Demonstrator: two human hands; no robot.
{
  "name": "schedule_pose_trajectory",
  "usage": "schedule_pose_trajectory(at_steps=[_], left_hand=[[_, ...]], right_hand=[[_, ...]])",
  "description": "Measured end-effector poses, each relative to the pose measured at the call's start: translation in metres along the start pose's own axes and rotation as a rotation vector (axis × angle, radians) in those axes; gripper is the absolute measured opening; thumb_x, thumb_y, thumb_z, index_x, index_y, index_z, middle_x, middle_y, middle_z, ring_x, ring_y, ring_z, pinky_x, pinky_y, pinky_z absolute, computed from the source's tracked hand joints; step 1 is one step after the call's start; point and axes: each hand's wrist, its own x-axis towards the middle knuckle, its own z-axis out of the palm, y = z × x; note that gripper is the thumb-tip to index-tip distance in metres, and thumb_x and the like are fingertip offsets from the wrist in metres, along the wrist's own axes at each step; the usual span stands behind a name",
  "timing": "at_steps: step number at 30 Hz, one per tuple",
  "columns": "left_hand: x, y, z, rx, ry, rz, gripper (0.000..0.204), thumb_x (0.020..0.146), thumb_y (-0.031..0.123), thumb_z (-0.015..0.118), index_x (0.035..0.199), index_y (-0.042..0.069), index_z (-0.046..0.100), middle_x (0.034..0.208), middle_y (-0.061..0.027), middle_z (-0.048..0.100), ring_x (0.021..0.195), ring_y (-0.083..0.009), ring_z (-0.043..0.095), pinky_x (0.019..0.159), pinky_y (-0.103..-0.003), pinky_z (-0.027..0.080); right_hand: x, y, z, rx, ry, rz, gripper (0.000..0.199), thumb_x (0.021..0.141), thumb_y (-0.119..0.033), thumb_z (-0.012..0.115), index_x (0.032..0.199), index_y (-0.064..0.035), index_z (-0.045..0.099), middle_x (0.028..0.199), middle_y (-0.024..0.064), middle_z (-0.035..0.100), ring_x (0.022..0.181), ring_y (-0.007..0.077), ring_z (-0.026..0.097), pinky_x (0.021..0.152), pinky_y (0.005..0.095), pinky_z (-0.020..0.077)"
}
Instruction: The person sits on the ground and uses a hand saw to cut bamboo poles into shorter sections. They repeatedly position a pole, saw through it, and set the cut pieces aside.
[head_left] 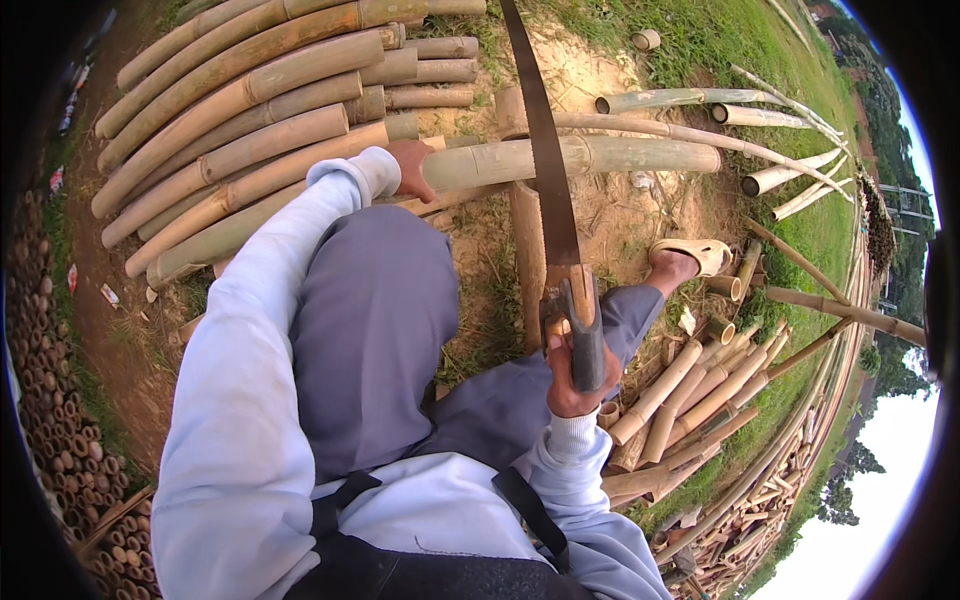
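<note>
A thick bamboo pole point(480, 165) lies crosswise in front of me. My left hand point(412, 170) is wrapped round it near its left end. Closed on the handle point(588, 345) of a handsaw, my right hand point(575, 390) is to the right of my knee. The long dark saw blade point(545, 130) points away from me and passes over the pole, hiding a strip of it. Whether its teeth touch the bamboo I cannot tell. Beneath the pole runs a wooden support point(527, 265).
Several cut bamboo lengths point(270, 85) are stacked at the far left. Shorter pieces point(690, 395) are heaped at the right, and longer poles point(700, 97) lie on the grass beyond. My right foot wears a pale clog point(700, 255). Many bamboo ends point(60, 430) fill the left rim.
</note>
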Motion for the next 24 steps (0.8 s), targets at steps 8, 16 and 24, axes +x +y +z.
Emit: schedule_pose_trajectory(at_steps=[8,16,24], left_hand=[[-0.040,0.036,0.037,0.316,0.566,-0.026,0.090,0.067,0.035,0.088,0.140,0.004,0.045,0.125,-0.0175,0.055,0.122,-0.0349,0.052,0.104,-0.044,0.044],[-0.026,0.021,0.046,0.427,0.551,-0.033,0.074,0.072,0.032,0.084,0.130,0.003,0.049,0.118,-0.0182,0.061,0.113,-0.0371,0.060,0.098,-0.045,0.049],[-0.022,0.024,0.009,0.217,0.222,-0.094,0.071,0.072,0.033,0.080,0.129,0.000,0.053,0.107,-0.0245,0.069,0.100,-0.0438,0.066,0.088,-0.050,0.053]], right_hand=[[-0.023,0.007,-0.011,-0.099,-0.111,0.034,0.014,0.081,-0.004,0.076,0.093,0.0007,0.070,0.066,0.0089,0.061,0.055,0.0181,0.058,0.055,0.0306,0.0456],[-0.028,0.021,0.019,0.040,-0.069,0.110,0.013,0.082,-0.001,0.075,0.093,0.0012,0.069,0.065,0.0088,0.060,0.055,0.0169,0.058,0.055,0.0301,0.0460],[-0.020,0.027,0.036,0.035,-0.075,0.061,0.011,0.085,-0.002,0.074,0.093,0.0017,0.068,0.065,0.0085,0.061,0.055,0.0163,0.060,0.057,0.0288,0.0473]])
